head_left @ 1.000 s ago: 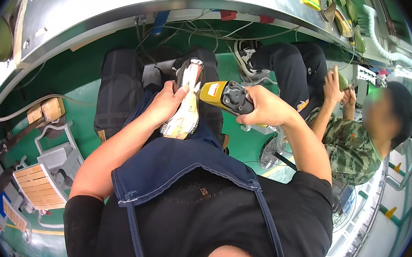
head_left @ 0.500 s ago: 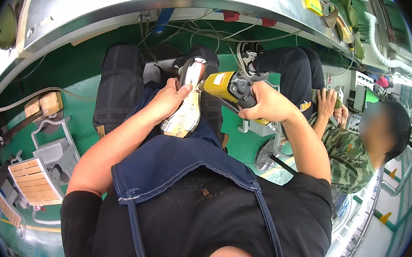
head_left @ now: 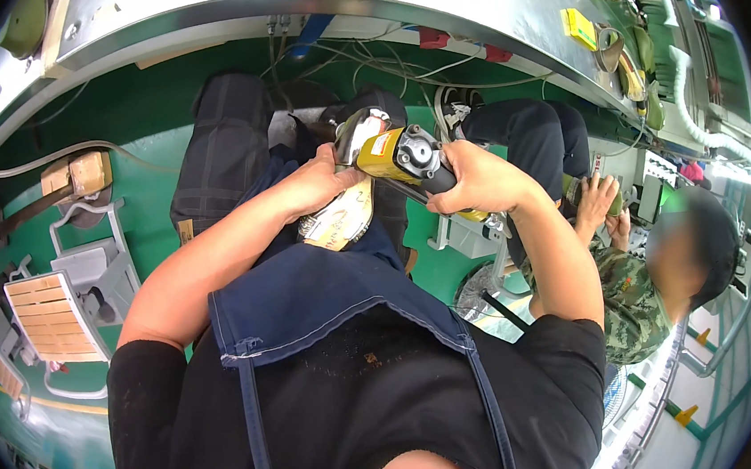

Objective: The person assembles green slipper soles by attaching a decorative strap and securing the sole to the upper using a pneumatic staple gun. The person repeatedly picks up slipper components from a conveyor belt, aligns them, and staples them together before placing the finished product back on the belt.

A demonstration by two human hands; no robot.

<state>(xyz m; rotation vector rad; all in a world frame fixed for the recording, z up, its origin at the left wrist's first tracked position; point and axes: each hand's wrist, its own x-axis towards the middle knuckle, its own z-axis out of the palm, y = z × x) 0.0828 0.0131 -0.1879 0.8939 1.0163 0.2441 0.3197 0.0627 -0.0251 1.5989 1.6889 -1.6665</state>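
in the left hand [head_left: 316, 186], pale sole [head_left: 341, 217], long axis slanting away-right

The yellow tool [head_left: 404, 156] blocks part of the shoe-shaped thing [head_left: 340, 220]. There is room between the left leg [head_left: 218, 154] and chair [head_left: 54, 321]. A far bench [head_left: 302, 7] blocks too.

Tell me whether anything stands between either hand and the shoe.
Nothing visible blocks the left hand, which holds the shoe. The tool in the right hand lies between that hand and the shoe; contact there is unclear.
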